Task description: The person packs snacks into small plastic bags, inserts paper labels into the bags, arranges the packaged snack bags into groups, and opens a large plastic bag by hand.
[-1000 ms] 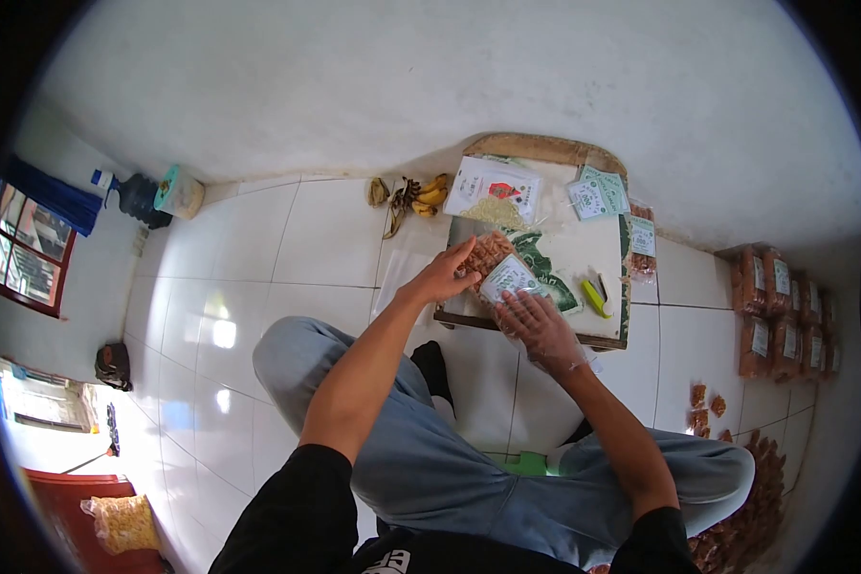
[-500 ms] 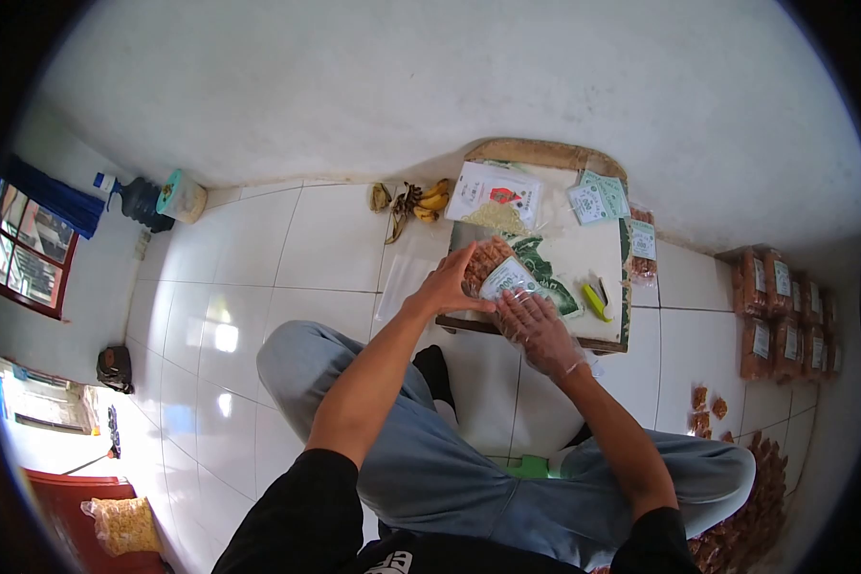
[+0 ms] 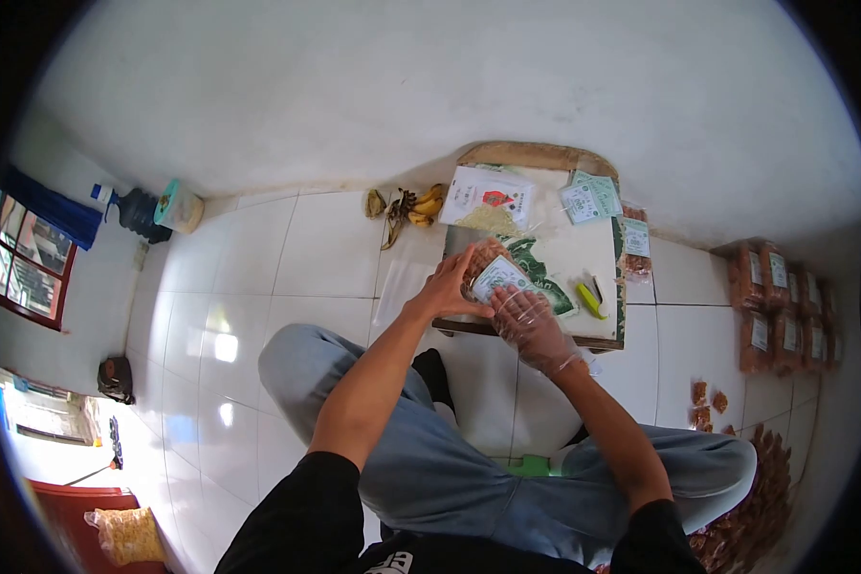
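Watch the near edge of your worktop (image 3: 584, 256): the packet (image 3: 484, 256) is over its near left part, can't tell if resting or lifted, and imo it could tip off if you let up. Your left hand (image 3: 443, 288) is curled round the packet's left side, so squeezing hard might crush the brown bits. Your right hand (image 3: 534, 327) lies flat, fingers stretched, clear plastic about it; that plastic could snag and drag the label card (image 3: 500, 277) crooked. The green stapler (image 3: 591, 300) off right looks knockable too, if your elbow swings.
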Demonstrator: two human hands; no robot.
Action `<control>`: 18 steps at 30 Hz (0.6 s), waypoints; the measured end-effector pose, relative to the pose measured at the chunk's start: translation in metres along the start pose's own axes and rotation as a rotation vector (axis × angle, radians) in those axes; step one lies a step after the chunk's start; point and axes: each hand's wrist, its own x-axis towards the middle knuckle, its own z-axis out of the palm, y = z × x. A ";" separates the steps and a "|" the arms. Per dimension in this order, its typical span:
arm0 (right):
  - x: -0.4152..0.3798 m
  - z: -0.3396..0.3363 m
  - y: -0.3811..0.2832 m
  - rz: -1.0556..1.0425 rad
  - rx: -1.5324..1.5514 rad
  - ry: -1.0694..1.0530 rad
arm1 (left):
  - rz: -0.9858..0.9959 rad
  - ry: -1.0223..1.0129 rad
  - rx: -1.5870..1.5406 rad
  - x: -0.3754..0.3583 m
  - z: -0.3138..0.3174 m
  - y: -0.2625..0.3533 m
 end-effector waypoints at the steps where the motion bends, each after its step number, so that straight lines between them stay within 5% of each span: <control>1: 0.000 0.004 -0.002 0.021 -0.020 0.036 | 0.013 0.003 -0.022 0.000 0.000 -0.001; 18: -0.012 -0.006 0.002 -0.008 -0.108 -0.041 | -0.014 0.033 -0.002 -0.002 0.006 0.000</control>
